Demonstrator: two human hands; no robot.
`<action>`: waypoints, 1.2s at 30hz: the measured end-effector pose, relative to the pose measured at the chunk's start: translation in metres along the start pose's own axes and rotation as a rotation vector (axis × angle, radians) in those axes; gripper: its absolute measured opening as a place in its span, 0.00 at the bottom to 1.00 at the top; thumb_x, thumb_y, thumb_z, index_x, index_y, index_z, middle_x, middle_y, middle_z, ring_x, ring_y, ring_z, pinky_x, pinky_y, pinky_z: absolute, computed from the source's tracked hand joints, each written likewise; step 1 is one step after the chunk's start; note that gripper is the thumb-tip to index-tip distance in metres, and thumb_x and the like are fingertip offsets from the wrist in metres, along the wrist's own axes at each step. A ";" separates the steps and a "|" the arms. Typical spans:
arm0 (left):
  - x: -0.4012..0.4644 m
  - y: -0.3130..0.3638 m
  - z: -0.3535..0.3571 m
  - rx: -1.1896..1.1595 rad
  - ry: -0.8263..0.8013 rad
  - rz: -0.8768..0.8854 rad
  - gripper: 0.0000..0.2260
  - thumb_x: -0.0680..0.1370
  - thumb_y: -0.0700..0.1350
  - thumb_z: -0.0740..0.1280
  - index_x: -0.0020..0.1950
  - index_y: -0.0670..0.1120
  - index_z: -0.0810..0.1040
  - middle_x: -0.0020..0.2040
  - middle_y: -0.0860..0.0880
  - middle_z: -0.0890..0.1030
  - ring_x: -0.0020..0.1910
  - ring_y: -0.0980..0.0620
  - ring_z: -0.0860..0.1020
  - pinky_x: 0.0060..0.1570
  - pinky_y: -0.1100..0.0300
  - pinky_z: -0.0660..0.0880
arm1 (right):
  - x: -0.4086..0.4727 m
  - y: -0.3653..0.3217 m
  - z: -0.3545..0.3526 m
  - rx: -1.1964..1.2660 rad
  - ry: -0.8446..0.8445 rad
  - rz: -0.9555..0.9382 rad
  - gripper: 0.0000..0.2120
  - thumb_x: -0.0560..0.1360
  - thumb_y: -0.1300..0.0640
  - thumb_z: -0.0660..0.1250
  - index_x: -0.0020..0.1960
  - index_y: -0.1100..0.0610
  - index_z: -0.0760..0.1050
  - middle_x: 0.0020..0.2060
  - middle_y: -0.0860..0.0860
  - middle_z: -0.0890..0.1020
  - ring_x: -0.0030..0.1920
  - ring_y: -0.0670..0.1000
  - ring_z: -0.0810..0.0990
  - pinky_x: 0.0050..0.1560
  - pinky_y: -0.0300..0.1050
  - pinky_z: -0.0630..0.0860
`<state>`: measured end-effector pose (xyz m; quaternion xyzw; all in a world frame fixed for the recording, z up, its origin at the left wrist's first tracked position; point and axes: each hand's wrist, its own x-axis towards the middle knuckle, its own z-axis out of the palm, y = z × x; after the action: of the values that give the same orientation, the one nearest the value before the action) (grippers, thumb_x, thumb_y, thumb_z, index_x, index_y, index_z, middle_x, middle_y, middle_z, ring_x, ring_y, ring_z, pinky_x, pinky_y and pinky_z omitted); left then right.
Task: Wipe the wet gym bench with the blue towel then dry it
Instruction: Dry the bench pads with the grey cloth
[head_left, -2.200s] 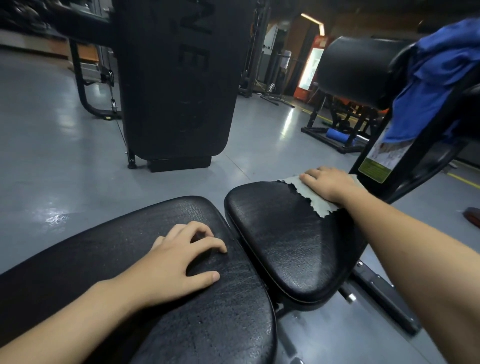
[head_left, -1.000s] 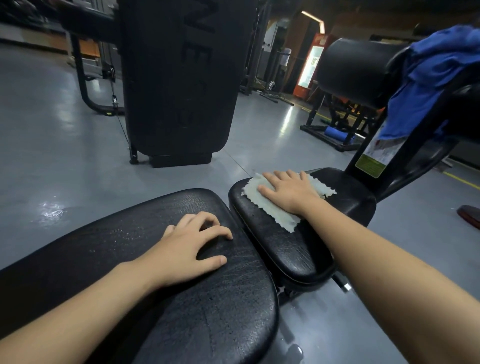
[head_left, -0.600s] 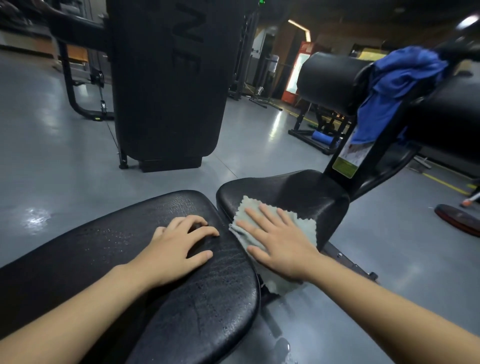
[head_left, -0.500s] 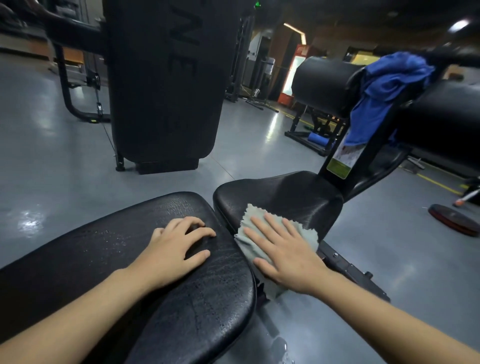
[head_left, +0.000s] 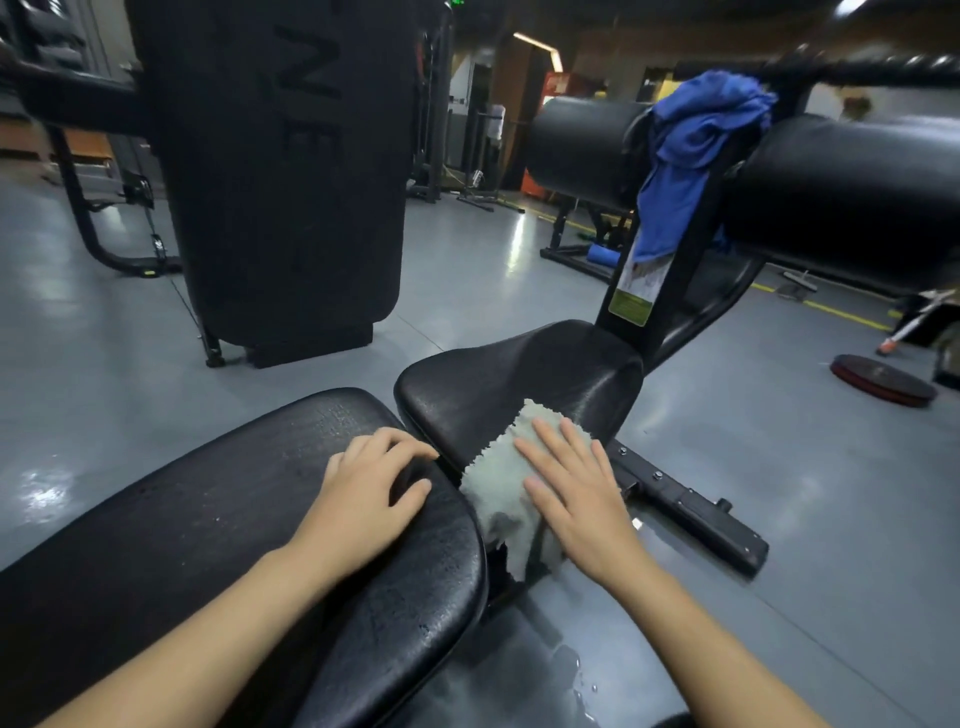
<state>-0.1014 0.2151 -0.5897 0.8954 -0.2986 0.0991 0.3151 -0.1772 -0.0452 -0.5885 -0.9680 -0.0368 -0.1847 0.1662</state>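
Observation:
The black gym bench has a long back pad (head_left: 208, 519) near me and a smaller seat pad (head_left: 519, 379) beyond it. Water drops speckle the back pad. My right hand (head_left: 576, 499) lies flat, fingers spread, on a pale grey-green cloth (head_left: 498, 493) at the seat pad's near edge, and the cloth's lower part hangs over that edge. My left hand (head_left: 369, 493) rests on the back pad's far end with its fingers curled, holding nothing. The blue towel (head_left: 691, 156) hangs over the bench's upright post between two black roller pads.
A large black machine housing (head_left: 280, 171) stands on the grey floor at the left. A weight plate (head_left: 883, 387) lies on the floor at the right. The bench's steel base bar (head_left: 691, 509) runs out to the right under the seat. Water glistens on the floor (head_left: 571, 670) below the bench.
My right hand has dragged the pale cloth from the seat pad's far end toward me to its near edge, where the cloth now droops over. My left hand has stayed put.

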 end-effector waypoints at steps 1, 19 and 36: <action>0.006 0.010 0.003 -0.028 0.004 0.020 0.12 0.80 0.53 0.65 0.62 0.62 0.74 0.59 0.65 0.71 0.60 0.59 0.68 0.64 0.55 0.63 | 0.001 0.000 0.003 0.073 0.030 0.017 0.27 0.80 0.36 0.44 0.78 0.38 0.60 0.79 0.36 0.55 0.79 0.39 0.41 0.79 0.49 0.37; 0.119 0.105 0.050 0.094 -0.130 -0.020 0.05 0.78 0.53 0.68 0.51 0.54 0.76 0.50 0.55 0.76 0.56 0.50 0.71 0.55 0.53 0.69 | -0.012 0.044 0.003 0.856 0.283 0.601 0.17 0.78 0.65 0.66 0.63 0.51 0.71 0.41 0.51 0.81 0.35 0.39 0.77 0.38 0.29 0.71; -0.042 0.126 -0.062 -0.079 0.075 0.127 0.06 0.78 0.53 0.67 0.45 0.55 0.71 0.40 0.58 0.78 0.40 0.57 0.76 0.40 0.56 0.74 | -0.079 -0.049 -0.096 0.649 0.252 0.175 0.10 0.76 0.68 0.69 0.44 0.53 0.80 0.40 0.45 0.84 0.45 0.45 0.82 0.47 0.36 0.75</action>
<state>-0.2096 0.1950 -0.4935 0.8572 -0.3463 0.1405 0.3542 -0.2901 -0.0317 -0.5180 -0.8337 0.0102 -0.2664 0.4835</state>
